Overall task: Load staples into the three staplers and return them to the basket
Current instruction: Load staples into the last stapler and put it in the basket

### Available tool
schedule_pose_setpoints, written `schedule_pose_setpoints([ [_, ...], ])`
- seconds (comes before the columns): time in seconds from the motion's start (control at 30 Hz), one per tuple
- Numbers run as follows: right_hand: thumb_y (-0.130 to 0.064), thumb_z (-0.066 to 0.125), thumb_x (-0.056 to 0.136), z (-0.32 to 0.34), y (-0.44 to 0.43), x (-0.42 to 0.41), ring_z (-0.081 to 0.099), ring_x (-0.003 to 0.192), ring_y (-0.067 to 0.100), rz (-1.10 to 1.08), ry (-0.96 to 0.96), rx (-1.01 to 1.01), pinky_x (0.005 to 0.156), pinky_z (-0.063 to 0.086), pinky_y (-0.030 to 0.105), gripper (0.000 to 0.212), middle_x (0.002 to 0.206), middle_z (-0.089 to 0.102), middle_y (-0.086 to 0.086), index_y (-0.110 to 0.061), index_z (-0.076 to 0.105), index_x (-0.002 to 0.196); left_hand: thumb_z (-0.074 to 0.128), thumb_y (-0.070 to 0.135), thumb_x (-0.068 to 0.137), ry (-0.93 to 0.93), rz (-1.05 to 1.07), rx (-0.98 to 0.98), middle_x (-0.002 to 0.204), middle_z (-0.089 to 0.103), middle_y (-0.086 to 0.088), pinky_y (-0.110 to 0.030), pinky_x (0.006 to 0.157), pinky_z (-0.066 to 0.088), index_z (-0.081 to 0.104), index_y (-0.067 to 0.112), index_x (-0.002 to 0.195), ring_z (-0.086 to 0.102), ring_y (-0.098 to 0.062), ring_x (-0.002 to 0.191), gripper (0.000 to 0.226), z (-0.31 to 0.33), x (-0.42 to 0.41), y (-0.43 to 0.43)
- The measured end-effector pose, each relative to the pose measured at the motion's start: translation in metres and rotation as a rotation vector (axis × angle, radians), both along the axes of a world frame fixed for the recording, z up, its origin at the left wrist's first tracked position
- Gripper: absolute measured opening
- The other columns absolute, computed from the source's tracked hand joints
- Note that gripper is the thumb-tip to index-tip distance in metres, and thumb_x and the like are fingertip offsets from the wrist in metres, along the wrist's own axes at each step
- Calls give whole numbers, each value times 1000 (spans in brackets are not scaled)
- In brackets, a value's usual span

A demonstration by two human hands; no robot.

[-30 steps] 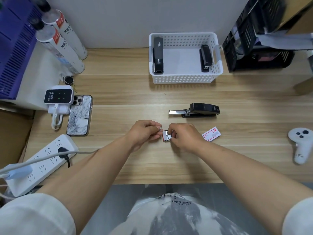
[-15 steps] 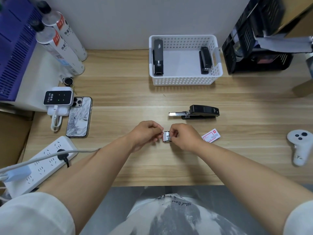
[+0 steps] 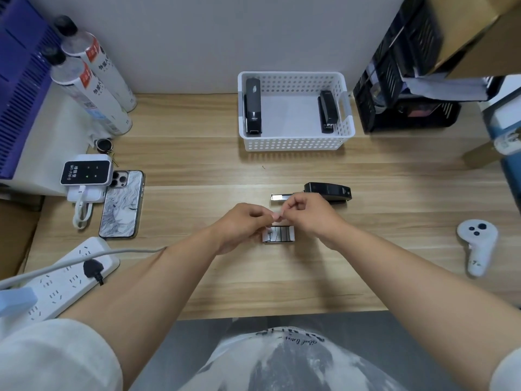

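Left hand (image 3: 242, 224) and right hand (image 3: 307, 218) meet with fingers curled; whether they pinch anything cannot be told. They half hide the staple box (image 3: 279, 236), with a power strip (image 3: 64, 280) to the left and a controller (image 3: 476, 244) to the right. Beyond lies the open stapler (image 3: 328, 191), then the basket (image 3: 296, 143) holding two more staplers (image 3: 253, 108), on a wooden bench (image 3: 197, 170) against a grey wall (image 3: 197, 38)

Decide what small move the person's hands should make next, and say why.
Probably lift the small piece, likely a staple strip, pinched between the left hand and right hand across to the black plastic stapler on the wooden table: its silver metal tray is slid out, and the open white staple box lies beneath them.
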State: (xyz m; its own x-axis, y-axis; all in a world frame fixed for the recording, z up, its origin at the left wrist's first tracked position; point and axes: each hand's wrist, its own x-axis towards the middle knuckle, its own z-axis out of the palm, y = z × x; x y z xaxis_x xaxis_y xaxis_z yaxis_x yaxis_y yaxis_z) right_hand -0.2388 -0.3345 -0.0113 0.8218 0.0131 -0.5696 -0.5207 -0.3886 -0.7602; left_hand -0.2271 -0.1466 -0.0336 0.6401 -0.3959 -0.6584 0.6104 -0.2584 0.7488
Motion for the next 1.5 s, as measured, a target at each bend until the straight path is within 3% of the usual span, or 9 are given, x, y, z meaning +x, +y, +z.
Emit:
schedule_pose_setpoints([
  [0.1, -9, 72, 84, 10, -1, 5, 66, 66, 7, -34, -15, 22, 55, 46, 11, 3, 81, 77, 9, -9, 71, 81, 71, 20, 95, -13, 44, -45, 80, 61, -2, -27, 61, 39, 73, -3, 101, 51, -16, 68, 24, 4, 4, -4],
  [0.23, -13, 72, 83, 18, -6, 11, 65, 69, 12, 50, -45, -96, 64, 47, 25, 3, 82, 76, 10, -12, 70, 80, 71, 20, 94, 7, 73, -99, 85, 59, -6, -27, 63, 39, 75, 9, 92, 47, -21, 79, 12, 9, 8, -8],
  [0.37, -17, 72, 80, 27, -8, 15, 60, 67, 11, 228, -261, -323, 65, 49, 29, 16, 79, 68, -4, -22, 62, 91, 69, 18, 95, -15, 57, -108, 78, 61, 0, -25, 64, 42, 76, 13, 86, 49, -19, 77, 12, 10, 11, -12],
  [0.5, -29, 68, 85, 33, -8, 23, 55, 85, 13, 565, -502, -604, 65, 43, 31, 16, 97, 56, -10, -26, 66, 100, 70, 20, 93, -40, 65, -43, 72, 59, 3, -23, 63, 45, 75, 12, 84, 50, -11, 66, 13, 10, 17, -15],
  [0.6, -31, 66, 87, 32, -7, 31, 56, 95, 17, 657, -546, -675, 70, 47, 34, 13, 98, 59, -8, -25, 67, 99, 70, 21, 93, -64, 66, 10, 74, 58, -3, -21, 60, 45, 72, 13, 80, 50, -12, 65, 16, 12, 24, -17],
  [0.73, -31, 66, 87, 23, -5, 43, 57, 96, 22, 670, -623, -787, 83, 37, 37, 8, 91, 66, -7, -25, 68, 93, 66, 18, 95, -60, 107, 56, 81, 61, -11, -26, 62, 44, 74, 7, 90, 51, -20, 71, 15, 8, 31, -19],
  [0.87, -23, 67, 81, 8, -6, 50, 51, 99, 20, 625, -589, -985, 96, 26, 45, 5, 80, 67, -10, -27, 65, 82, 57, 7, 98, -26, 295, 170, 83, 67, -14, -23, 49, 42, 66, -3, 111, 55, -20, 58, 19, 0, 34, -16],
  [1.1, -24, 64, 79, -12, -4, 50, 52, 100, 21, 674, -492, -999, 101, 24, 46, 6, 79, 66, -9, -27, 68, 80, 54, -7, 97, 48, 393, 82, 111, 69, -30, -28, 83, 61, 61, -9, 113, 70, -29, 92, 18, -5, 30, -7],
  [1.5, -18, 64, 82, -27, -8, 48, 54, 91, 20, 606, -522, -943, 91, 25, 38, 8, 80, 64, -8, -26, 67, 83, 66, -4, 93, 85, 420, -27, 105, 73, -27, -22, 75, 62, 61, -12, 113, 76, -22, 82, 22, -7, 27, 4],
])
